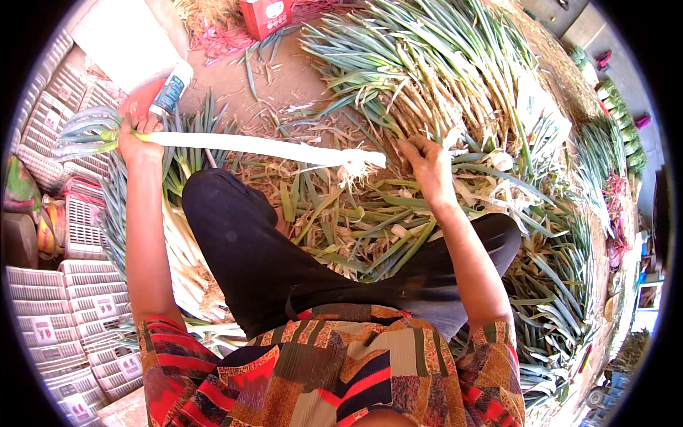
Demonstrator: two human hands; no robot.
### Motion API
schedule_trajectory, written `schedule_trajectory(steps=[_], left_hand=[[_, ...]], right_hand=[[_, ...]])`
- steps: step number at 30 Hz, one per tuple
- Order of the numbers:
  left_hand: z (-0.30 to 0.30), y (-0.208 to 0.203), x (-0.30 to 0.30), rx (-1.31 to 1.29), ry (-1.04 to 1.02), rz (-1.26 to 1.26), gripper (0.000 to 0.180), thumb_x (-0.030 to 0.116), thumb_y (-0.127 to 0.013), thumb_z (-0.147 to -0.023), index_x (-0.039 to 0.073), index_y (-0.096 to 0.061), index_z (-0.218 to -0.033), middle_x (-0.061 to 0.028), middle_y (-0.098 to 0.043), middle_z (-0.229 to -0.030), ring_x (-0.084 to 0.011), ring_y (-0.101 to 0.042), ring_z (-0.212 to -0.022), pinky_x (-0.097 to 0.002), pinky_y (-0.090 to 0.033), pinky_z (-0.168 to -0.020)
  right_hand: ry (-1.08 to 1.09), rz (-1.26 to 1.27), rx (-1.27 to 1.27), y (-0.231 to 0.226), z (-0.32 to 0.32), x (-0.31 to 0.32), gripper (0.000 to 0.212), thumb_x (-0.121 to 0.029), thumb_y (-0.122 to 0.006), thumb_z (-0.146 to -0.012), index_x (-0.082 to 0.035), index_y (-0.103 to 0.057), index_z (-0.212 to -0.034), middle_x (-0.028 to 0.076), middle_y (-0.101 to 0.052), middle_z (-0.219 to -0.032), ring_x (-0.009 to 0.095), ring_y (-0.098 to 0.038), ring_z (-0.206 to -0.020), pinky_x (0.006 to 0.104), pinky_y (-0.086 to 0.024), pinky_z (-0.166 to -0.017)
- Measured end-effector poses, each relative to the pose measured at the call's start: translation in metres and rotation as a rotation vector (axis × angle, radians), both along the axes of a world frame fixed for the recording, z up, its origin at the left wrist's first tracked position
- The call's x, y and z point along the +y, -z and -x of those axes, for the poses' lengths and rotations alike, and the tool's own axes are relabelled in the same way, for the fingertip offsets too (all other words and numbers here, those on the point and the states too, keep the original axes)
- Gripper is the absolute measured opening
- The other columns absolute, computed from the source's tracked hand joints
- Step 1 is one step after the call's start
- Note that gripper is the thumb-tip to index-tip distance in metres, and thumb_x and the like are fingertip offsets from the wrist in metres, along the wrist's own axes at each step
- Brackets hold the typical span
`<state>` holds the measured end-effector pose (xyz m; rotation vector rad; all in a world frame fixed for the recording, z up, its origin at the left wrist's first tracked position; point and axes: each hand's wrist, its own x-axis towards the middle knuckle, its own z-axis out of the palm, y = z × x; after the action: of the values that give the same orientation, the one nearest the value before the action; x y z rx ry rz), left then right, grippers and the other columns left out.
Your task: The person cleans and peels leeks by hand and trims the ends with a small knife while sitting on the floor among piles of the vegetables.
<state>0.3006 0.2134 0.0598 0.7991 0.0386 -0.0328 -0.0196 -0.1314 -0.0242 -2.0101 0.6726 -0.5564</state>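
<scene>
One long leek with a smooth white stem and blue-green leaves (245, 144) stretches nearly level across my view from the head camera, over the ground just beyond the wearer's knees. I see the bare left hand (141, 139) closed around it where the white gives way to green, the leaves fanning out past the fist toward the left. At the stem's other end a tuft of pale, stringy roots (353, 166) hangs down, just beside the bare right hand (429, 162). That hand has its fingers bent and its thumb near the forefinger; I cannot tell whether anything is pinched between them. Beyond it, toward the upper right, I have a broad heap of green leeks with brown, dry-skinned stems (434, 92). Between the legs in black trousers (231, 228) lies a litter of loose green leaves and papery, straw-coloured scraps (356, 217). Beside the left leg, partly behind the left forearm, I make out a bundle of white-stemmed leeks (186, 249). Farther left stand white slatted plastic crates (43, 313), and at the top sits a bright red box (266, 17) beside tangled pinkish-red strands (213, 41).
</scene>
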Motion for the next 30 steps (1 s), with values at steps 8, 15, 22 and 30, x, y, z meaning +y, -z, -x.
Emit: schedule_trajectory(steps=[8, 15, 22, 30], left_hand=[[0.009, 0.009, -0.029, 0.102, 0.122, 0.061, 0.035, 0.027, -0.044, -0.093, 0.016, -0.032, -0.061, 0.0042, -0.024, -0.053, -0.0113, -0.027, -0.044, -0.0289, -0.028, -0.051], [0.02, 0.005, -0.031, 0.075, 0.092, -0.01, 0.033, 0.028, -0.043, -0.093, 0.016, -0.033, -0.065, 0.0042, -0.025, -0.053, -0.011, -0.028, -0.044, -0.0286, -0.028, -0.051], [0.023, 0.01, -0.037, 0.102, 0.116, -0.037, 0.033, 0.028, -0.044, -0.093, 0.016, -0.034, -0.064, 0.0045, -0.026, -0.052, -0.0112, -0.028, -0.044, -0.0281, -0.029, -0.051], [0.026, 0.011, -0.045, 0.103, 0.092, -0.064, 0.033, 0.028, -0.043, -0.093, 0.016, -0.034, -0.064, 0.0049, -0.026, -0.052, -0.0102, -0.027, -0.044, -0.0273, -0.029, -0.05]], right_hand=[[-0.396, 0.275, -0.324, -0.042, -0.021, 0.067, 0.026, -0.017, -0.076, -0.071, -0.006, -0.065, -0.092, 0.007, -0.06, -0.079, 0.022, -0.056, -0.078, 0.0351, -0.046, -0.074], [-0.573, -0.187, -0.284, -0.023, -0.012, 0.07, 0.029, -0.02, -0.07, -0.08, -0.005, -0.065, -0.104, 0.008, -0.062, -0.076, 0.01, -0.053, -0.062, 0.0279, -0.046, -0.062], [-0.506, -0.606, -0.038, -0.028, -0.007, 0.064, 0.026, -0.025, -0.058, -0.09, -0.002, -0.066, -0.098, 0.002, -0.062, -0.072, 0.006, -0.055, -0.06, 0.022, -0.046, -0.05], [-0.36, -0.211, -0.158, -0.029, -0.004, 0.075, 0.017, -0.019, -0.062, -0.086, -0.003, -0.065, -0.092, 0.007, -0.06, -0.069, 0.011, -0.057, -0.055, 0.0284, -0.046, -0.047]])
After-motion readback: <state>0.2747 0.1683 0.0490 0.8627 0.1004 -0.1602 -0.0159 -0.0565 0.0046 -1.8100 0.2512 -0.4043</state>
